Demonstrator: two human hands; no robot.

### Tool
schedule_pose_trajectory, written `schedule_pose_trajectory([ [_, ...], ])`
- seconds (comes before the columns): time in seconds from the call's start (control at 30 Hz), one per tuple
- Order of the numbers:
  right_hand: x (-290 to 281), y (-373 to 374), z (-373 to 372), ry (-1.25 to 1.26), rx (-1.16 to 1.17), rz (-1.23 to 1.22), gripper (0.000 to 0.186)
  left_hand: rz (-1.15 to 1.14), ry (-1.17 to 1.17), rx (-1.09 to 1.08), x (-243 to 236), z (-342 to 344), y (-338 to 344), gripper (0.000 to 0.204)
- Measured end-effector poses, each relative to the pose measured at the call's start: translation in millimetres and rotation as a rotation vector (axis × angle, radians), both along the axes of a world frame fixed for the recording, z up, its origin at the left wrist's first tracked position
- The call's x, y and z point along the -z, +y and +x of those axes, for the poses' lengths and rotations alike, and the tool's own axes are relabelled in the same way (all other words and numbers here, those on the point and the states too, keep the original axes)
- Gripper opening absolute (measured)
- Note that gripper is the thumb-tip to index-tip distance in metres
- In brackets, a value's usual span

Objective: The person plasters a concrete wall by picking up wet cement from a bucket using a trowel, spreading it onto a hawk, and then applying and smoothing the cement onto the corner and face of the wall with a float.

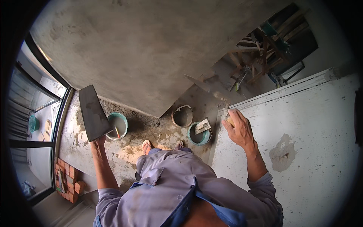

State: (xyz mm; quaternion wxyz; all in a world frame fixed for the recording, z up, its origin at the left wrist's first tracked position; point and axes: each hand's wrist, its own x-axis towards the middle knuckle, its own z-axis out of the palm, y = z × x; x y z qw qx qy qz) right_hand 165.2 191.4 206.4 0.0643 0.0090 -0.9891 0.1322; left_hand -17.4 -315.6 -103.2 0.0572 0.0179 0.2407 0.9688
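At the left, my left hand grips a dark, flat plasterer's hawk from its lower end. The board hides most of those fingers. It is held up, tilted, in front of the plaster-covered grey wall. My right hand is closed round the handle of a trowel. That trowel's blade points up and left, blurred, near the wall's right edge. Below the hawk, a teal bucket holds grey mix and a stick-like tool with an orange-red part.
Near my feet stand a grey-rimmed bucket and a teal bucket with a white-handled float across its rim. Bricks are stacked beside the dark-framed window at left. A white spattered surface lies right; wooden scraps are piled beyond.
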Motion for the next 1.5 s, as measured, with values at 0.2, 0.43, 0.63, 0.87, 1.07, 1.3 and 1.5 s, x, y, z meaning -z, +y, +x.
schedule_pose_trajectory([
  [0.2, -30, 0, -29, -0.011, 0.018, 0.050, 0.039, 0.092, -0.125, 0.004, 51, -11, -1, 0.039],
  [0.43, -48, 21, -52, 0.073, -0.019, 0.168, 0.038, 0.078, -0.099, 0.002, 29, 8, 35, 0.040],
  [0.63, -111, 25, -51, 0.135, 0.036, 0.213, 0.041, 0.033, -0.088, -0.026, 12, 16, 41, 0.040],
  [0.87, -133, 17, -33, 0.259, -0.056, 0.264, 0.042, 0.033, -0.134, -0.075, 42, 15, 31, 0.042],
  [1.07, -65, 13, -40, -0.051, 0.020, 0.321, 0.039, 0.118, -0.191, 0.021, 54, -5, 45, 0.041],
  [1.3, -155, 15, -38, 0.361, 0.015, 0.400, 0.039, 0.123, -0.199, 0.012, 60, -2, 41, 0.041],
  [1.5, -110, -3, -26, 0.158, -0.056, 0.261, 0.040, 0.118, -0.183, 0.011, 68, 1, 46, 0.041],
])
